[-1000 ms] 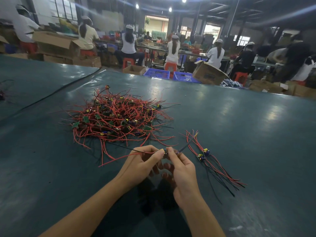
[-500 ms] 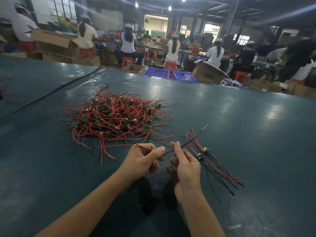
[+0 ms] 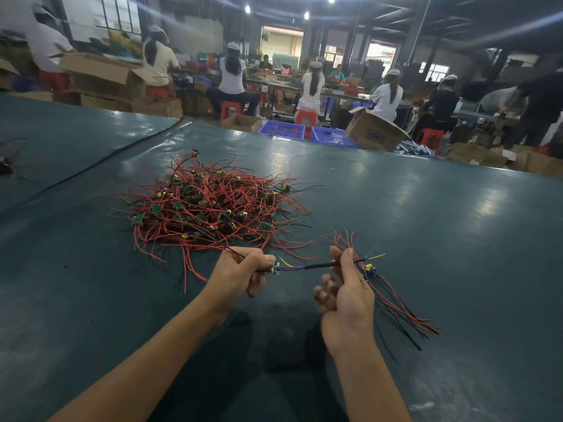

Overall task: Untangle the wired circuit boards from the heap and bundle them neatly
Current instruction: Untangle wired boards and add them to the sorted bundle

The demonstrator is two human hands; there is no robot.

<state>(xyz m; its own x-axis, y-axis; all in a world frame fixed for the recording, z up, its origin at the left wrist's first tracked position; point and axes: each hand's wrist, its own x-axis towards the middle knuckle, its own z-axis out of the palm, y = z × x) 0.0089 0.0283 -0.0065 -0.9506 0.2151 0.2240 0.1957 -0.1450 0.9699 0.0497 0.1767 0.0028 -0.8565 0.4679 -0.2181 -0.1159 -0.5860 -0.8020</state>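
A tangled heap point(image 3: 210, 208) of small green circuit boards with red and black wires lies on the dark green table point(image 3: 426, 239), ahead and left of my hands. My left hand point(image 3: 243, 272) grips one small board at its end. A dark sleeved lead point(image 3: 307, 266) with blue and yellow strands runs taut from it to my right hand point(image 3: 347, 287), which pinches the lead between thumb and forefinger. Just right of that hand lies a small sorted bundle point(image 3: 393, 296) of boards, its red and black wires trailing toward me.
The table's far edge point(image 3: 335, 146) runs across the view. Beyond it stand cardboard boxes point(image 3: 374, 130), blue crates point(image 3: 281, 129) and red stools, with several seated workers at benches. A second table surface point(image 3: 61, 132) adjoins on the left, with a cable along the seam.
My hands have moved apart, the right one sliding right along the lead, which is now stretched out straight between them. The board has come away from the heap.
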